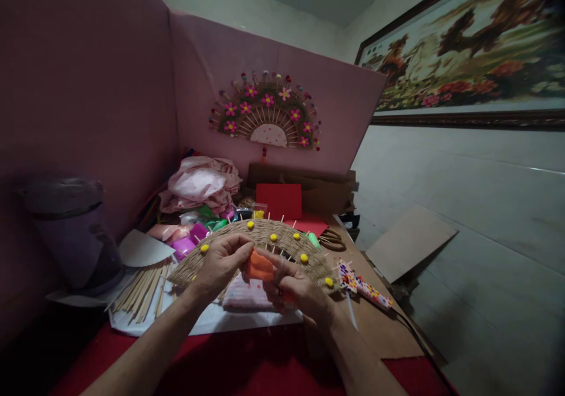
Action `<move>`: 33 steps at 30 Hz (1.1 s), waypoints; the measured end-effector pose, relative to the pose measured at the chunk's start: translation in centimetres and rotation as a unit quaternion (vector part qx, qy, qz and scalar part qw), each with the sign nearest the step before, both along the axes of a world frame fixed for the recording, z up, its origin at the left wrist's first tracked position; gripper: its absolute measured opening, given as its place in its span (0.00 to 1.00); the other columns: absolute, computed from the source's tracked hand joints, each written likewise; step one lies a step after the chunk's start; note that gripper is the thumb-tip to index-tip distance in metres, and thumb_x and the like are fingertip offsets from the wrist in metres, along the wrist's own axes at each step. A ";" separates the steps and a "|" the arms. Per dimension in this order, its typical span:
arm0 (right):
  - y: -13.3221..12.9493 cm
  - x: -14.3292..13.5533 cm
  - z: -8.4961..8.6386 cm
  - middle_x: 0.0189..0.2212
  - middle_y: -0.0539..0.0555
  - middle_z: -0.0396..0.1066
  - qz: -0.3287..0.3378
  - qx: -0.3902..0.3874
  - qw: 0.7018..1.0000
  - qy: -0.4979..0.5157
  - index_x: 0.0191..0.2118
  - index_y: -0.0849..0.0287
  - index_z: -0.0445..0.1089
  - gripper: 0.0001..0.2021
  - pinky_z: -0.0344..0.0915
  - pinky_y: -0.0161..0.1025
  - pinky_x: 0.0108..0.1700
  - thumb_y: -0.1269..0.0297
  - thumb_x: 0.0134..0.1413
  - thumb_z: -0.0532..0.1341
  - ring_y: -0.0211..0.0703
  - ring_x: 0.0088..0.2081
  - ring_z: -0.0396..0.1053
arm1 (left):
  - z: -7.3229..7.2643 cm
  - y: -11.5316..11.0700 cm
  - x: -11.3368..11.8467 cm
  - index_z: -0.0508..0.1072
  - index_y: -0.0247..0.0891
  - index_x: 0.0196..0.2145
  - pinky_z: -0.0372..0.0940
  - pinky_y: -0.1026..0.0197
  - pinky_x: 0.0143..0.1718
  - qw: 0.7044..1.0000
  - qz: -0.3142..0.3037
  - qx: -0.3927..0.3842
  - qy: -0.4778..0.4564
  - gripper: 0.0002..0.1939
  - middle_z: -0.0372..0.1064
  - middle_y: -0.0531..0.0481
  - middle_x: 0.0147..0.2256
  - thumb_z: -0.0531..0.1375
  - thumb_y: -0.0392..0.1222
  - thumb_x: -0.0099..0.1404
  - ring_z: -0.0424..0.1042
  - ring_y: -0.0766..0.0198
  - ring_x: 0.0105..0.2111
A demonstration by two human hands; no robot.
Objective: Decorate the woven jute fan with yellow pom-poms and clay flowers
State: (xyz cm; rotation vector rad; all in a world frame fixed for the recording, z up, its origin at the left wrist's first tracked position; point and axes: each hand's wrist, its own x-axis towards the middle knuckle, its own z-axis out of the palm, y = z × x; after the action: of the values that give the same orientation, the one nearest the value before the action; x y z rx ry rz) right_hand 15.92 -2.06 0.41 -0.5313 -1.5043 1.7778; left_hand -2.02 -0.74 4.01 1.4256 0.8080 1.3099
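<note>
Both my hands meet above a woven straw fan (229, 231) dotted with yellow pieces and edged with thin sticks. An orange soft piece (260, 265) is between them. My left hand (223, 263) pinches its upper left edge with thumb and fingertips. On its right side, my right hand (300, 284) has its fingers closed round the piece, with the index finger stretched along the top edge. Behind my hands, the fan's lower middle is partly hidden. Beneath them lies a pale pink dotted cloth piece (241, 295).
Thin wooden sticks (143, 293) lie at the left, near coloured clay packs (183, 248). Red card (279, 200) and scissors (333, 240) are behind. A floral-patterned glue gun (368, 292) rests on cardboard (375, 331) at the right. A finished fan (267, 100) hangs on the pink board.
</note>
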 end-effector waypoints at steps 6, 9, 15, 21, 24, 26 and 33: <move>0.4 0.0 -0.3 0.20 0.44 0.56 -0.006 -0.009 1.000 0.025 0.59 0.53 0.59 0.31 0.52 0.28 0.19 0.76 0.45 0.51 0.30 0.18 0.53 | -0.2 0.0 -0.2 0.69 0.33 0.24 0.60 0.70 0.17 1.000 0.024 -0.003 -0.017 0.12 0.64 0.56 0.18 0.62 0.46 0.55 0.63 0.73 0.16; 0.3 -0.1 -0.2 0.20 0.43 0.53 0.014 -0.022 0.999 0.030 0.60 0.52 0.56 0.34 0.49 0.28 0.18 0.76 0.44 0.51 0.29 0.17 0.49 | -0.3 0.1 -0.4 0.69 0.34 0.24 0.60 0.70 0.17 0.999 0.028 -0.013 -0.034 0.12 0.64 0.57 0.18 0.63 0.46 0.55 0.63 0.73 0.16; 0.1 0.0 -0.2 0.20 0.43 0.54 0.028 0.001 1.000 0.000 0.63 0.52 0.51 0.38 0.52 0.28 0.19 0.78 0.42 0.50 0.30 0.17 0.50 | -0.5 0.4 -0.7 0.70 0.33 0.24 0.60 0.69 0.19 0.999 0.035 -0.016 -0.026 0.13 0.64 0.55 0.19 0.63 0.46 0.55 0.63 0.72 0.18; 0.3 0.1 -0.5 0.19 0.42 0.52 0.048 -0.003 0.999 -0.002 0.63 0.51 0.51 0.37 0.53 0.28 0.19 0.77 0.44 0.50 0.29 0.17 0.50 | -0.7 0.4 -0.8 0.71 0.33 0.23 0.59 0.69 0.19 0.999 0.032 -0.011 0.000 0.13 0.64 0.54 0.19 0.63 0.46 0.54 0.62 0.71 0.18; 0.2 0.0 -0.2 0.19 0.42 0.53 0.050 -0.001 0.999 -0.005 0.64 0.52 0.50 0.37 0.54 0.28 0.19 0.77 0.44 0.51 0.29 0.17 0.50 | -0.6 0.4 -0.8 0.71 0.33 0.23 0.59 0.69 0.19 0.999 0.036 -0.010 -0.005 0.13 0.64 0.54 0.19 0.63 0.46 0.54 0.62 0.71 0.18; 0.2 -0.1 0.0 0.20 0.42 0.54 0.054 0.008 0.998 -0.012 0.65 0.52 0.48 0.38 0.55 0.28 0.19 0.76 0.45 0.51 0.29 0.17 0.50 | -0.6 0.4 -0.8 0.71 0.33 0.24 0.60 0.69 0.20 0.999 0.033 -0.012 -0.014 0.12 0.65 0.54 0.19 0.64 0.46 0.54 0.63 0.71 0.19; 0.1 -0.2 0.1 0.19 0.41 0.52 0.063 0.024 0.998 -0.011 0.65 0.50 0.47 0.38 0.55 0.28 0.20 0.75 0.45 0.52 0.29 0.17 0.49 | -0.5 0.3 -0.8 0.72 0.33 0.25 0.61 0.69 0.19 1.000 0.003 -0.021 -0.012 0.12 0.66 0.54 0.20 0.64 0.46 0.54 0.63 0.71 0.18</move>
State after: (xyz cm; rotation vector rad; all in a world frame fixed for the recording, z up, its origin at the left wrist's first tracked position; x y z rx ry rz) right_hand 15.68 -1.96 0.47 -0.4415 -1.6219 1.8305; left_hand -2.86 -0.48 3.55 1.3727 0.8186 1.3054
